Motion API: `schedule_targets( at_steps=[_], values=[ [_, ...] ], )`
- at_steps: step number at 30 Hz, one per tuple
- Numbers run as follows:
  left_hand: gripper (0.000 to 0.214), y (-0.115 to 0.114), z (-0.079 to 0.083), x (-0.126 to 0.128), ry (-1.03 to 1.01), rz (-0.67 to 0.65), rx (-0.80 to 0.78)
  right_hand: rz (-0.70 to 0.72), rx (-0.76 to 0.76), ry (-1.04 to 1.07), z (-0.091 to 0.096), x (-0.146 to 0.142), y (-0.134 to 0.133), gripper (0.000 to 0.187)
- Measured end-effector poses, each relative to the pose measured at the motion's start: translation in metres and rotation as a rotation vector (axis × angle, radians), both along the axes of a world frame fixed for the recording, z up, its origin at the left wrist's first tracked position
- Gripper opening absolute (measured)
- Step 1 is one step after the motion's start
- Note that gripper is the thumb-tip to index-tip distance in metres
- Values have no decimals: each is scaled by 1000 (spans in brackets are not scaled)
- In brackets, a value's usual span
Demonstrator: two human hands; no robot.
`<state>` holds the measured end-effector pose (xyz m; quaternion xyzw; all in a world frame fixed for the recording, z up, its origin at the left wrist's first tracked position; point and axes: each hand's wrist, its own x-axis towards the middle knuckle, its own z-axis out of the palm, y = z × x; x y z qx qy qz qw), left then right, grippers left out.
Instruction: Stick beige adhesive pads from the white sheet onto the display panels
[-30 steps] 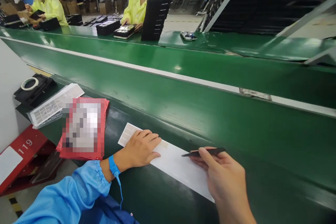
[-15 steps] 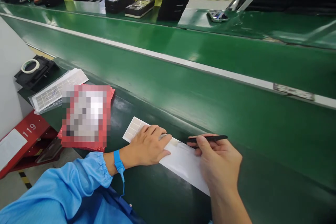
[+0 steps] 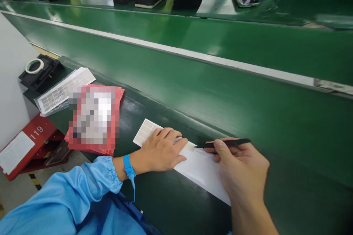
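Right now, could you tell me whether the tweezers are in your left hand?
No, the tweezers are pinched in the right hand.

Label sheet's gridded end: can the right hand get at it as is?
Probably yes, reaching over: the left hand lies between and the right hand must pass it, but the gridded end lies uncovered beyond the fingers.

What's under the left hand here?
The left hand rests on a white paper strip lying on the dark green belt; a grid of pale labels shows beyond it. The part directly beneath the hand is covered.

"119" (image 3: pixel 36 130) on a red bin (image 3: pixel 45 126)
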<state>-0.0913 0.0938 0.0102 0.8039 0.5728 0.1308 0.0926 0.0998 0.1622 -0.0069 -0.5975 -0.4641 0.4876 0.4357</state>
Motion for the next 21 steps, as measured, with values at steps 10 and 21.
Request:
schedule_targets(
  at_steps=[10,21],
  values=[
    [40,0,1,0,-3,1,4,-14,16,-6,1,-2,0,55],
    [42,1,4,0,17,-12,-14,-61,-15,17,7,-5,2,60]
  ],
)
